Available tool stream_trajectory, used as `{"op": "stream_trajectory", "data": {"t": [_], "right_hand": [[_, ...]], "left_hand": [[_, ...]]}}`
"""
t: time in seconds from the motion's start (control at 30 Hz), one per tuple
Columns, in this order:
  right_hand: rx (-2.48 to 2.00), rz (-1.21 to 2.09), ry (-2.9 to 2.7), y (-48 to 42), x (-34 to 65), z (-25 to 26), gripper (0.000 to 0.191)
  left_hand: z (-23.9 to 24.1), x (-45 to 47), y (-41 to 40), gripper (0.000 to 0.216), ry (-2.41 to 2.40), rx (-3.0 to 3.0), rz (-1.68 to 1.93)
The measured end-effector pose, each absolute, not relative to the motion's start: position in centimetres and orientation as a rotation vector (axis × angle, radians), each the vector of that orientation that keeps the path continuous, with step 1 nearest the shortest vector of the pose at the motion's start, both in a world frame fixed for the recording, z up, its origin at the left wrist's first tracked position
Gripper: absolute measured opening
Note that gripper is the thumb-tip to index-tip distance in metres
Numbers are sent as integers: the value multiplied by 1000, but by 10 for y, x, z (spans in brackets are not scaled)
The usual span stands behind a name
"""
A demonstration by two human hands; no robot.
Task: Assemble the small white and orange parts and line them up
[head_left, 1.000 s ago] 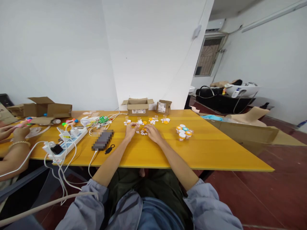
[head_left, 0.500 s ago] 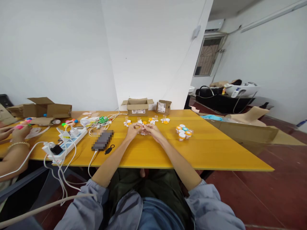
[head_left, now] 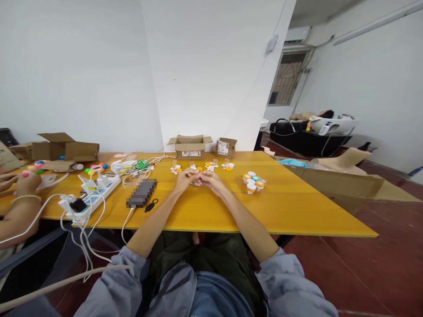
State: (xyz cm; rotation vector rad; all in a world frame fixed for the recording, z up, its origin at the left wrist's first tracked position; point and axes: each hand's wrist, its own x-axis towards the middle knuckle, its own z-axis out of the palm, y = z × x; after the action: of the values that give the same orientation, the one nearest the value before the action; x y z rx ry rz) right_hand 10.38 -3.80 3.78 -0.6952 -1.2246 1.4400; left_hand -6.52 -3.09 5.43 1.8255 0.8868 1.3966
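My left hand (head_left: 183,179) and my right hand (head_left: 211,181) meet over the middle of the yellow table (head_left: 205,213). The fingers of both are closed in a pinch, tips together, on something too small to make out. Small white parts (head_left: 196,183) lie just below the fingertips. Behind the hands stand little piles of white pieces, orange rings (head_left: 228,169) and clear cups (head_left: 215,163). To the right of my right hand is a cluster of small jars (head_left: 251,188) with white, orange and teal lids.
Two cardboard boxes (head_left: 191,154) stand at the back against the wall. On the left are a power strip (head_left: 95,198) with loose white cables, a dark device (head_left: 142,193) and a black key fob (head_left: 151,205). Another person's hand (head_left: 28,184) works with coloured balls at far left.
My hands stay together in nearly the same spot, with only slight finger movement. The view has shifted very slightly; the jars and piles have not moved.
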Motion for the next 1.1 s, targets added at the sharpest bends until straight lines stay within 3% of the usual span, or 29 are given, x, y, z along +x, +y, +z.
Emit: {"op": "stream_trajectory", "data": {"t": [1.1], "right_hand": [[-762,1328,-1266,-41,101,42,41]], "left_hand": [[53,-65,-30,21,961,1837,1347]]}}
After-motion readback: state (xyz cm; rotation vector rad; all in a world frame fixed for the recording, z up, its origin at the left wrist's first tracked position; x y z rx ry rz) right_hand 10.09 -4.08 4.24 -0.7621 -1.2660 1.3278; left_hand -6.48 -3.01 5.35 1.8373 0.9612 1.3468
